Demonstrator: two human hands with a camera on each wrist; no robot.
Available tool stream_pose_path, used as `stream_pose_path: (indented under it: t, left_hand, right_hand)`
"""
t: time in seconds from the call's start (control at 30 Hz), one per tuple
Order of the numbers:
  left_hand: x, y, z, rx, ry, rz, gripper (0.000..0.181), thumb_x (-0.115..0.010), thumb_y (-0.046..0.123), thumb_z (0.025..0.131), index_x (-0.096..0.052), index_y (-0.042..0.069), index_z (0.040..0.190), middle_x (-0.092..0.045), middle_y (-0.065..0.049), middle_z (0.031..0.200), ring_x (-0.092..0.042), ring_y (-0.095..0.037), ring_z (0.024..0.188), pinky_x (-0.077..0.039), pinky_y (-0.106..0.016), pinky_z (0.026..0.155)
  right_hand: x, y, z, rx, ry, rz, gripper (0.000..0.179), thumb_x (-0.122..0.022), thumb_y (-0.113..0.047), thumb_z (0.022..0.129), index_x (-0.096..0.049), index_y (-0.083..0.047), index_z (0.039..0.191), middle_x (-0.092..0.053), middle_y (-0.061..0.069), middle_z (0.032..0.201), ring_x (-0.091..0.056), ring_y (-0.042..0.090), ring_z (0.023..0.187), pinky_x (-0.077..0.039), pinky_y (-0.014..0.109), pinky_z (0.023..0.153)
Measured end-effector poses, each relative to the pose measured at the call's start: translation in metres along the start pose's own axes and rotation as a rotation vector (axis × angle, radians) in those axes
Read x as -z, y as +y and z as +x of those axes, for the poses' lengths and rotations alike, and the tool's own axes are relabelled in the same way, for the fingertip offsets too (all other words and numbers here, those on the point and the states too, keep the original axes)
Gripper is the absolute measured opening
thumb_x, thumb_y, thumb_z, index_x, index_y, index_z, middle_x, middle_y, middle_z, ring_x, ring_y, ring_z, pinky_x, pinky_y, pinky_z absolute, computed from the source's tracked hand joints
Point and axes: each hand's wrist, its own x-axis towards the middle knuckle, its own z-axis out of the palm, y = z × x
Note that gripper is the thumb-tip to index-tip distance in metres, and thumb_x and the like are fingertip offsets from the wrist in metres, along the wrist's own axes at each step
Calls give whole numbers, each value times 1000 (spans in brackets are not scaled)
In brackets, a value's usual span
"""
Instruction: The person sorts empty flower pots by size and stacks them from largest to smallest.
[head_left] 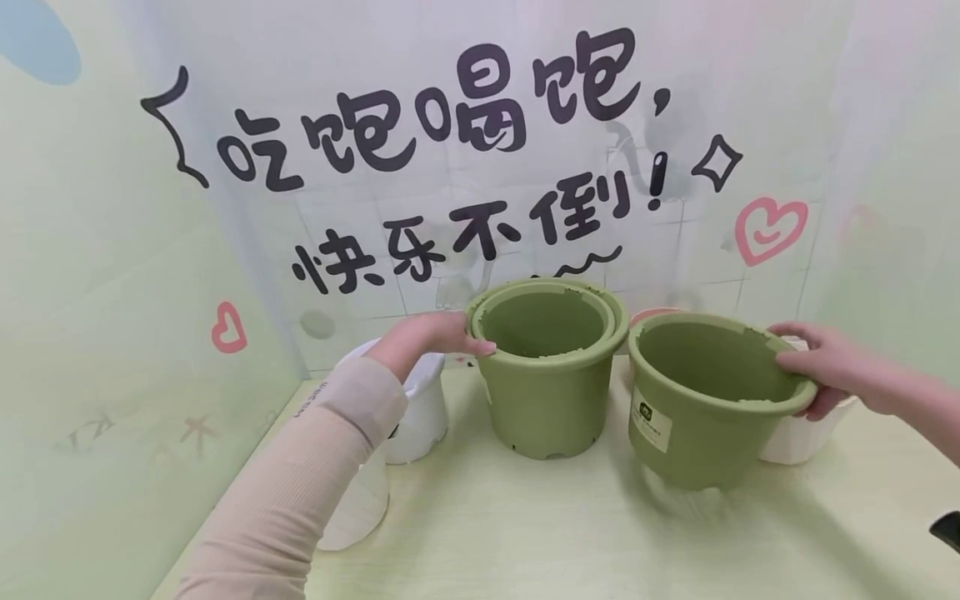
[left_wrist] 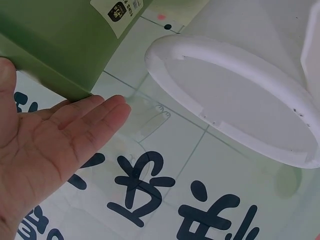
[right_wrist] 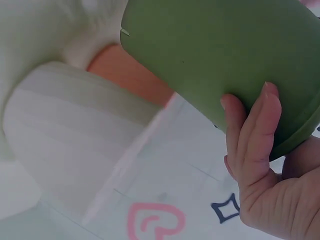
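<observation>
Two green flowerpots stand nested on the table, the outer pot [head_left: 551, 408] showing the inner pot's rim [head_left: 542, 287] at its mouth. My left hand [head_left: 438, 333] touches the left side of their rim, the thumb lying at the front. In the left wrist view its fingers [left_wrist: 95, 117] stretch out straight beside the green wall. To the right, my right hand [head_left: 828, 362] grips the rim of a separate green flowerpot [head_left: 705, 442], which tilts and bears a label [head_left: 651, 425]. Its fingers [right_wrist: 257, 125] press the outer wall. Whether that pot's base touches the table, I cannot tell.
A white pot [head_left: 420, 425] stands behind my left forearm, with another white container [head_left: 360, 504] nearer. A pale pot [head_left: 802, 437] and an orange-red pot [right_wrist: 127, 75] stand behind the right green pot. A printed wall sheet [head_left: 480, 183] closes off the table's back.
</observation>
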Motion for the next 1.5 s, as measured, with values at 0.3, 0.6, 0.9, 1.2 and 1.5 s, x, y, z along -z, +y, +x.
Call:
stream_pose_path:
  t: [0.3, 0.6, 0.9, 1.2, 1.5]
  left_hand:
    - [-2, -2, 2, 35, 0, -8, 53, -50, 43, 91, -43, 7, 129, -59, -7, 94, -55, -20, 91, -36, -42, 98]
    - [-4, -5, 1, 61, 7, -13, 58, -51, 45, 90, -40, 7, 133, -60, -7, 92, -55, -22, 95, -33, -44, 102]
    - [-4, -4, 3, 53, 5, -5, 54, -51, 44, 91, -43, 7, 129, -58, -5, 85, -54, -19, 87, -35, -42, 99]
    - [-1, -1, 4, 83, -7, 30, 63, -50, 48, 90, -37, 7, 136, -61, -7, 90, -53, -24, 101, -30, -44, 104]
    - [1, 5, 0, 145, 2, 64, 74, -48, 54, 88, -33, 4, 140, -62, -11, 108, -38, -32, 128, -25, -45, 108]
  right_hand:
    - [40, -37, 6, 18, 25, -56, 58, -37, -7, 92, -10, 12, 139, -61, 4, 58, -62, 17, 49, -53, 33, 51]
    - [65, -85, 19, 62, 91, -85, 57, -35, -11, 92, -14, 9, 141, -63, 3, 59, -63, 15, 52, -55, 34, 54]
    - [71, -129, 35, 66, 67, -39, 57, -32, -11, 93, -11, 8, 142, -64, 2, 63, -63, 13, 54, -55, 33, 56]
    - [32, -171, 63, 103, 64, 43, 49, -35, -9, 89, -29, 8, 135, -63, 4, 59, -62, 12, 50, -54, 30, 53]
    - [-13, -193, 88, 145, 110, 110, 21, -36, -4, 85, -45, 7, 101, -58, 6, 50, -59, 13, 42, -53, 30, 47]
